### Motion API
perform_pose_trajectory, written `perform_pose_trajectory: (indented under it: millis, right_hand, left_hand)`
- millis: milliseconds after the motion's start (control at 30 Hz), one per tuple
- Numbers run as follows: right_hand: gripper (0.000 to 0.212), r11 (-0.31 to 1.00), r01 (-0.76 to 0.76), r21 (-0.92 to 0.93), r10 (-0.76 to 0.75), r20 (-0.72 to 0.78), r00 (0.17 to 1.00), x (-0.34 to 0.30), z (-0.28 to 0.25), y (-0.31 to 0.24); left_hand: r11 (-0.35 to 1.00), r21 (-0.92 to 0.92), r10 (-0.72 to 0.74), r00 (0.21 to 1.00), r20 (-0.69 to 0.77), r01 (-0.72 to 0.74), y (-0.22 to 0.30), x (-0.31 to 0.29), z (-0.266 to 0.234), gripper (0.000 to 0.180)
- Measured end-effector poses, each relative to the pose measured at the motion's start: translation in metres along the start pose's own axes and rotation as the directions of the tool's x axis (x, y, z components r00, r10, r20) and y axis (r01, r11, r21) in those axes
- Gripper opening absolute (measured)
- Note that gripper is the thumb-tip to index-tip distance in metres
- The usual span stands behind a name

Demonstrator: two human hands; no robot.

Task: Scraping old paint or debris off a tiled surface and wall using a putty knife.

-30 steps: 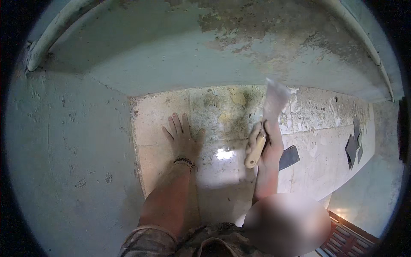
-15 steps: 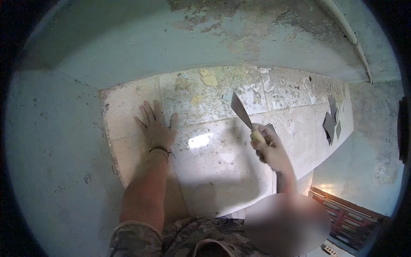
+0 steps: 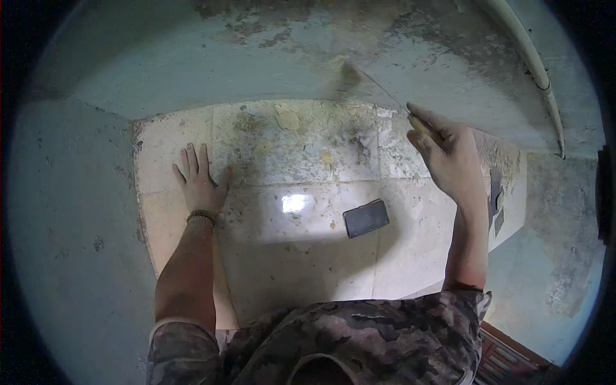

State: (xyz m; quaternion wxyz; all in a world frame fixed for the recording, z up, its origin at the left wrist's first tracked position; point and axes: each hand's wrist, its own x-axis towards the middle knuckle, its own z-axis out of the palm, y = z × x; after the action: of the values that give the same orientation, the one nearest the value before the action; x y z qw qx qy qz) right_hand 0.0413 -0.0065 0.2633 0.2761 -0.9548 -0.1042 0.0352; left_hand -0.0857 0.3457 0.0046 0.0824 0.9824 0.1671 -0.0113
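My left hand (image 3: 204,185) lies flat with fingers spread on the pale tiled slab (image 3: 276,269), near its left end. My right hand (image 3: 449,154) is closed round the light handle of a putty knife (image 3: 426,130). The knife points up and left, its thin blade seen almost edge-on. Its tip is at or close to a rough patch of the green wall (image 3: 269,70); whether it touches I cannot tell. Between my two arms, a dark flat rectangular object (image 3: 366,219) rests on the slab.
Peeling paint and flakes (image 3: 287,117) litter the slab's far strip. Dark flat shards (image 3: 497,202) lie at its right end. A pale pipe (image 3: 536,67) runs down the wall at upper right. A reddish-brown slatted frame (image 3: 507,359) shows at lower right.
My right hand has carried the putty knife from above the slab up to the wall. The dark rectangular object now shows in full on the slab. My left hand stays flat.
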Motion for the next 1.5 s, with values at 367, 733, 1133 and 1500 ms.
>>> perform_pose_trajectory:
  millis: [367, 733, 1133, 1500]
  right_hand:
    - [0.037, 0.999, 0.018, -0.042, -0.012, 0.139, 0.990, 0.020, 0.041, 0.019]
    - [0.035, 0.948, -0.117, 0.295, 0.106, 0.051, 0.993, 0.010, 0.025, 0.056]
    - [0.035, 0.913, -0.194, 0.360, 0.160, 0.123, 0.979, 0.010, 0.036, 0.075]
    - [0.032, 0.977, 0.049, 0.209, -0.066, 0.074, 0.995, 0.026, 0.061, 0.058]
  left_hand:
    - [0.999, -0.016, 0.043, 0.988, -0.150, -0.046, -0.004, -0.001, 0.013, 0.078]
    - [0.999, 0.023, 0.043, 0.986, -0.161, -0.040, 0.000, 0.004, 0.015, 0.078]
    - [0.999, 0.043, 0.029, 0.990, -0.140, -0.023, -0.002, 0.003, 0.013, 0.078]
    - [0.997, 0.076, 0.027, 0.985, -0.170, -0.014, 0.002, -0.001, 0.018, 0.075]
